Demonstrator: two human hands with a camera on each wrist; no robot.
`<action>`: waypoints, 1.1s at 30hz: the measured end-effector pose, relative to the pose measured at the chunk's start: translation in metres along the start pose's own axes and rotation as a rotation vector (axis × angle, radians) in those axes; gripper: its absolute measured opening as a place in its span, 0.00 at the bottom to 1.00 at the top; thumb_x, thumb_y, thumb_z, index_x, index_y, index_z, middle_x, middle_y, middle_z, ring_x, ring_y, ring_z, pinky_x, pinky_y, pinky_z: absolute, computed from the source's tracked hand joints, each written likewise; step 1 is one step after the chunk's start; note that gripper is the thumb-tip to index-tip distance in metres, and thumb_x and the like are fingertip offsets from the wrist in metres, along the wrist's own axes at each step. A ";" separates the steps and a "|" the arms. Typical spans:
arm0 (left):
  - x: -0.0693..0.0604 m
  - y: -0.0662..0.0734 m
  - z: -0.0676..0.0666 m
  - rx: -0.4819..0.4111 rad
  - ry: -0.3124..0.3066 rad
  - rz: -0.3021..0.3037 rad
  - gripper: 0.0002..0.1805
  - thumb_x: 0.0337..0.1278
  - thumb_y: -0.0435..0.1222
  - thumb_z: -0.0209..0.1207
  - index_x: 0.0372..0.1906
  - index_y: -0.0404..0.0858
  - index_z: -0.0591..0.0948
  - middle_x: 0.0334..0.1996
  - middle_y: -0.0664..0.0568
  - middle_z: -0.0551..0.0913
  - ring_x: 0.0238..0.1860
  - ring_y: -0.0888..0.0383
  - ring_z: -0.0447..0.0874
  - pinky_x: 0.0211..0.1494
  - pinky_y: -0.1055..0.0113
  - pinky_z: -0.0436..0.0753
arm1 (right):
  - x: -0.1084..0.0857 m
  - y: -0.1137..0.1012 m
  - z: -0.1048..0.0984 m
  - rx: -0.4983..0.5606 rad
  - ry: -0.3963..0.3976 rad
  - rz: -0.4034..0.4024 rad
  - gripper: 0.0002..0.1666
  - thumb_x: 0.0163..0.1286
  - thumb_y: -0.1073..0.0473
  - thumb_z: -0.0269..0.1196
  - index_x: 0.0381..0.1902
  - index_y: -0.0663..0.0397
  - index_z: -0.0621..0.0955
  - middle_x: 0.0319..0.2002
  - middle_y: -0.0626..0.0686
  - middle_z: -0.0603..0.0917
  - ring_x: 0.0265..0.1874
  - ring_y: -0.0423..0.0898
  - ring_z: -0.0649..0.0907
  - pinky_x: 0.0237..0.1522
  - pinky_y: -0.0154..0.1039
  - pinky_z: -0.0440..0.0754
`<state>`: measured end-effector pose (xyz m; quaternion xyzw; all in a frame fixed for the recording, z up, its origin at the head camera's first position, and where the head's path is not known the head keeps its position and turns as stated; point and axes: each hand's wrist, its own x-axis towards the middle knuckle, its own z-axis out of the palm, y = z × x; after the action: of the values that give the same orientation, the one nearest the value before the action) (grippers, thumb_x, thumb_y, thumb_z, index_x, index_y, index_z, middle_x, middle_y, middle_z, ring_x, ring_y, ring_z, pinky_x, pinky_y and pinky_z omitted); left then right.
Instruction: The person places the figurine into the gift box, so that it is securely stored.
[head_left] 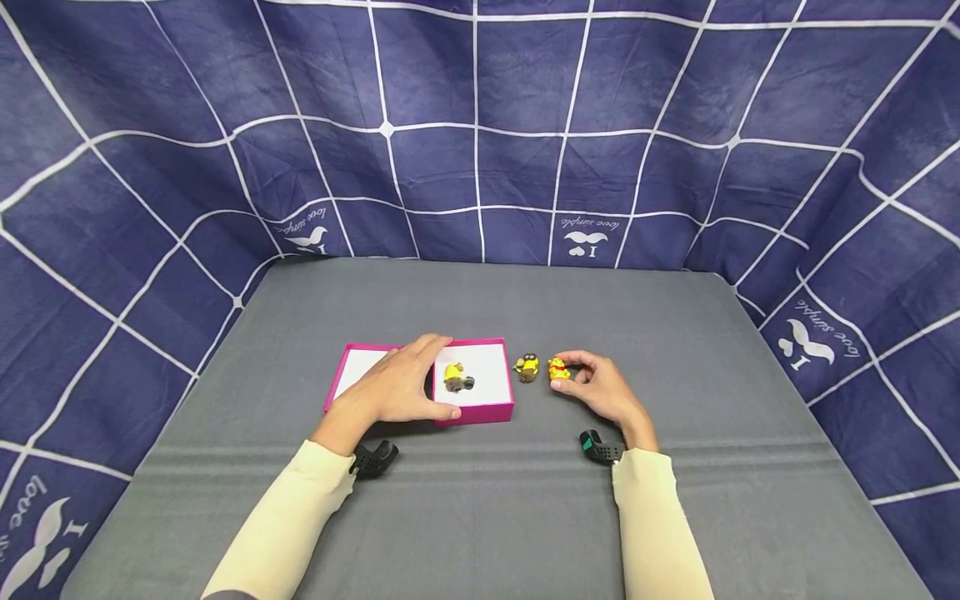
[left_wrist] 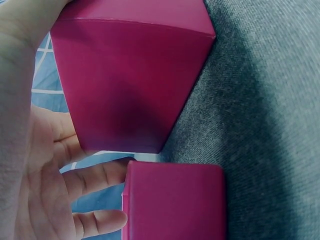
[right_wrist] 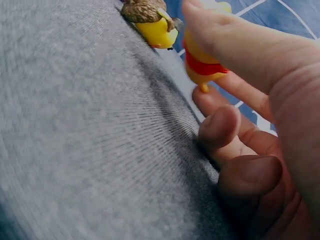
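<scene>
Toy bear (head_left: 558,370), yellow with red band, 1: pinched between thumb and finger of the right hand (head_left: 606,390), remaining fingers bent. Pink box (head_left: 491,413), white inside, 1: gripped in the left hand (head_left: 397,387), thumb at the near wall, fingers at the far wall. Yellow figure (head_left: 453,375), 1: lying in the box, just right of the left hand. Brown-capped toy (head_left: 527,367), 1: on the tabletop (head_left: 480,517), between both hands, nearer the right. Pink tray (head_left: 362,365), 1: left of the box, partly hidden behind the left hand.
</scene>
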<state>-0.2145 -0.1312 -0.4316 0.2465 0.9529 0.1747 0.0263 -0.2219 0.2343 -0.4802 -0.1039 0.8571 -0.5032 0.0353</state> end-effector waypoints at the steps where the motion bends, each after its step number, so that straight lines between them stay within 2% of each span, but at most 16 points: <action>1: 0.000 0.000 0.000 -0.001 0.000 0.001 0.64 0.32 0.77 0.63 0.77 0.51 0.59 0.70 0.57 0.68 0.65 0.57 0.73 0.71 0.48 0.70 | 0.000 0.000 0.000 0.011 0.009 0.003 0.29 0.58 0.54 0.76 0.57 0.52 0.82 0.26 0.56 0.81 0.17 0.37 0.71 0.18 0.32 0.67; 5: 0.000 0.001 0.000 -0.003 0.004 0.003 0.64 0.32 0.77 0.63 0.77 0.50 0.59 0.70 0.57 0.68 0.65 0.57 0.73 0.70 0.48 0.70 | 0.001 0.001 0.001 0.038 0.054 0.011 0.28 0.57 0.52 0.77 0.55 0.49 0.83 0.30 0.54 0.83 0.15 0.36 0.71 0.17 0.33 0.67; 9: 0.000 -0.001 0.000 -0.004 0.014 0.011 0.65 0.31 0.77 0.63 0.77 0.50 0.59 0.70 0.57 0.68 0.64 0.57 0.73 0.70 0.49 0.71 | 0.003 0.001 0.002 0.043 0.079 0.000 0.28 0.57 0.52 0.77 0.55 0.48 0.83 0.41 0.53 0.85 0.16 0.36 0.72 0.17 0.33 0.68; 14: 0.000 -0.001 0.000 0.002 0.015 0.014 0.65 0.32 0.77 0.63 0.77 0.49 0.60 0.70 0.57 0.68 0.65 0.56 0.73 0.70 0.47 0.70 | -0.002 -0.020 -0.001 0.050 0.072 -0.009 0.28 0.59 0.57 0.75 0.57 0.56 0.82 0.44 0.61 0.85 0.15 0.34 0.71 0.17 0.30 0.67; 18: 0.001 -0.001 0.001 0.002 0.014 0.016 0.65 0.32 0.77 0.63 0.77 0.49 0.59 0.71 0.57 0.68 0.65 0.57 0.73 0.70 0.47 0.70 | -0.001 -0.019 -0.001 0.060 0.076 -0.011 0.29 0.60 0.60 0.74 0.59 0.59 0.81 0.48 0.63 0.84 0.15 0.34 0.71 0.17 0.30 0.66; 21: 0.001 -0.001 0.001 0.006 0.012 0.016 0.65 0.32 0.77 0.63 0.77 0.50 0.59 0.70 0.58 0.68 0.64 0.57 0.73 0.70 0.49 0.70 | 0.003 -0.006 0.001 0.066 0.089 -0.020 0.29 0.59 0.59 0.75 0.58 0.56 0.81 0.42 0.62 0.84 0.15 0.34 0.70 0.16 0.31 0.66; 27: 0.000 0.000 0.001 0.003 0.014 0.015 0.65 0.32 0.77 0.63 0.77 0.49 0.60 0.70 0.58 0.68 0.64 0.57 0.73 0.70 0.49 0.71 | 0.001 -0.009 0.001 0.046 0.106 -0.031 0.29 0.56 0.55 0.78 0.56 0.49 0.82 0.23 0.54 0.78 0.16 0.35 0.70 0.17 0.32 0.66; 29: 0.000 0.000 0.001 0.000 0.012 0.014 0.64 0.32 0.77 0.63 0.77 0.49 0.60 0.70 0.58 0.68 0.63 0.58 0.73 0.70 0.49 0.71 | 0.001 -0.012 0.001 0.051 0.114 -0.042 0.29 0.55 0.54 0.78 0.55 0.46 0.83 0.21 0.53 0.76 0.16 0.36 0.70 0.17 0.32 0.66; 33: 0.000 0.000 0.002 0.003 0.012 0.014 0.64 0.33 0.76 0.63 0.77 0.50 0.59 0.70 0.59 0.67 0.63 0.58 0.73 0.69 0.49 0.71 | 0.000 -0.017 0.002 0.047 0.134 -0.070 0.28 0.56 0.54 0.77 0.55 0.44 0.83 0.28 0.53 0.80 0.17 0.36 0.70 0.17 0.32 0.66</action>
<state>-0.2145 -0.1305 -0.4331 0.2522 0.9516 0.1749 0.0190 -0.2195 0.2248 -0.4662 -0.0990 0.8414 -0.5300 -0.0371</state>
